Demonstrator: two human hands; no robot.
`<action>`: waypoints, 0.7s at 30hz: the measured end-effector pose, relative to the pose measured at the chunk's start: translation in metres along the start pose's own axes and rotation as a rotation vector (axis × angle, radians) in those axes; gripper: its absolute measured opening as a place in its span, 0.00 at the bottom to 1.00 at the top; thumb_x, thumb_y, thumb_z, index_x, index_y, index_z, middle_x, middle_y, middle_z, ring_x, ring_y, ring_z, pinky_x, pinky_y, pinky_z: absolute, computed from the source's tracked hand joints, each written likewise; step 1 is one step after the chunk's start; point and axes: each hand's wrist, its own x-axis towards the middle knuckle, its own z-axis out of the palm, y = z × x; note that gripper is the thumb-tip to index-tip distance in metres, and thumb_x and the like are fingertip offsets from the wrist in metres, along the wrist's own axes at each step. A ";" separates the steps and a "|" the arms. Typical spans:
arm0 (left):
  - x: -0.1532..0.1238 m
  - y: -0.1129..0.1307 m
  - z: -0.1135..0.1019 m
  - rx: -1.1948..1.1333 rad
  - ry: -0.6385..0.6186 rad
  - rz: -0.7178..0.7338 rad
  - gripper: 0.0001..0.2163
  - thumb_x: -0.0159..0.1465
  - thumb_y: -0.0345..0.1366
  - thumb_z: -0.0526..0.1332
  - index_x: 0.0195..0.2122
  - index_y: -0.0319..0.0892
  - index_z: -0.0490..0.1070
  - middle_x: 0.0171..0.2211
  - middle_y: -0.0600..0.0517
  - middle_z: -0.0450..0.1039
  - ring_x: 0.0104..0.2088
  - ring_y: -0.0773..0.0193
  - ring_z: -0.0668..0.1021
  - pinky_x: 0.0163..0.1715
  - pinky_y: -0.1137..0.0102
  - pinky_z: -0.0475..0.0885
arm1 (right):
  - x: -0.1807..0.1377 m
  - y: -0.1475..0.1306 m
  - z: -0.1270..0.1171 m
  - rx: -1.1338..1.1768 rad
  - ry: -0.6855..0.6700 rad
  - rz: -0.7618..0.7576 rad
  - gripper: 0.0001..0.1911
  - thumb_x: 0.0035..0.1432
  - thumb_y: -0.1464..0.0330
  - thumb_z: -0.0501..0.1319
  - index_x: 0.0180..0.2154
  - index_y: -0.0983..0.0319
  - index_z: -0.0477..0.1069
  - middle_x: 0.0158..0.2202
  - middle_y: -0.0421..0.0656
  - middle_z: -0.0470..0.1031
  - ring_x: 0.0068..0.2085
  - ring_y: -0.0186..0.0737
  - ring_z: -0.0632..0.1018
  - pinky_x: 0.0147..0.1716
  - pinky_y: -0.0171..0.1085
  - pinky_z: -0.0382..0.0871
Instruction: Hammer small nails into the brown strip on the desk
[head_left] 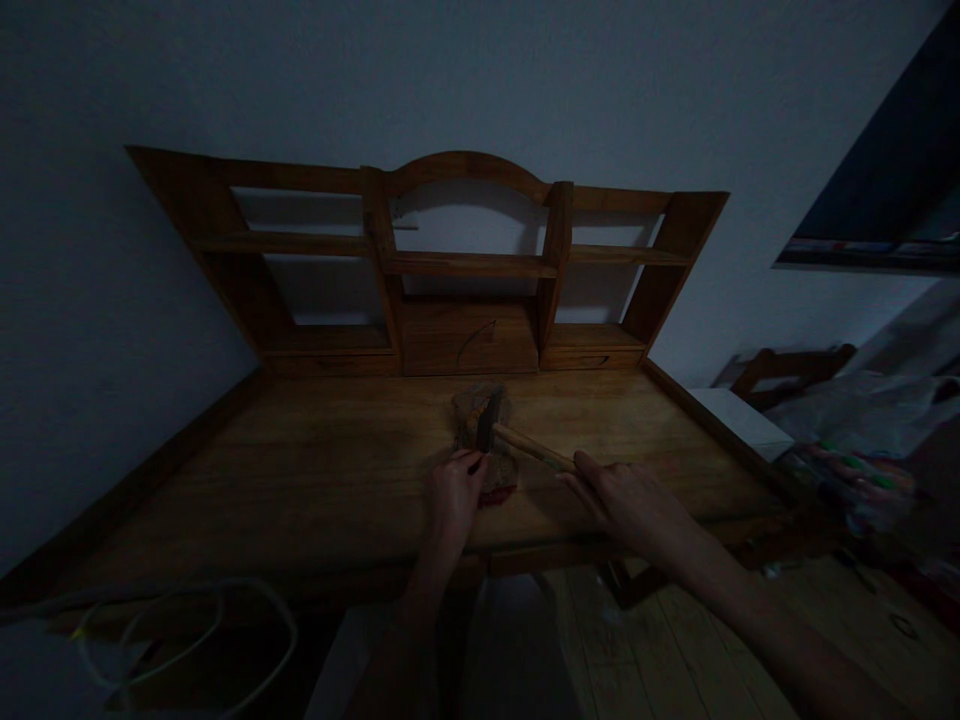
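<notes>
While the right hand (pixel 619 495) clasps a hammer (pixel 525 443) by its handle (pixel 551 457), to the right of a rough block (pixel 505 474), the hammer's long axis slants leftward and away, with the dark head (pixel 487 422) over that block, contact unclear. The left hand (pixel 454 492), nearer the head, sits curled at the block's near-left edge; whether it pinches anything cannot be told.

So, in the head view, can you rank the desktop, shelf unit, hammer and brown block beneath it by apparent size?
Largest to smallest:
1. Desktop
2. Shelf unit
3. Hammer and brown block, unranked: the hammer reaches longer, but the block looks broader and is partly covered.
</notes>
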 end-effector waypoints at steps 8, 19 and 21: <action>0.000 0.003 -0.003 0.020 -0.047 -0.005 0.09 0.64 0.36 0.58 0.35 0.44 0.79 0.34 0.51 0.78 0.31 0.67 0.76 0.31 0.75 0.64 | 0.002 -0.001 0.000 0.053 -0.073 0.018 0.18 0.68 0.58 0.45 0.43 0.61 0.67 0.25 0.47 0.78 0.27 0.45 0.80 0.22 0.35 0.53; 0.001 0.002 -0.002 -0.005 -0.035 -0.020 0.09 0.64 0.36 0.58 0.37 0.44 0.79 0.36 0.50 0.78 0.32 0.67 0.77 0.32 0.74 0.66 | 0.003 0.001 0.003 0.138 -0.051 0.018 0.17 0.67 0.59 0.47 0.42 0.62 0.68 0.25 0.47 0.78 0.27 0.43 0.79 0.23 0.34 0.56; 0.001 0.001 0.000 -0.013 -0.028 -0.025 0.09 0.64 0.36 0.59 0.37 0.43 0.79 0.37 0.50 0.79 0.31 0.67 0.77 0.32 0.74 0.66 | 0.004 0.002 0.005 0.161 -0.050 0.013 0.17 0.67 0.59 0.47 0.41 0.62 0.69 0.25 0.47 0.78 0.27 0.42 0.78 0.23 0.34 0.56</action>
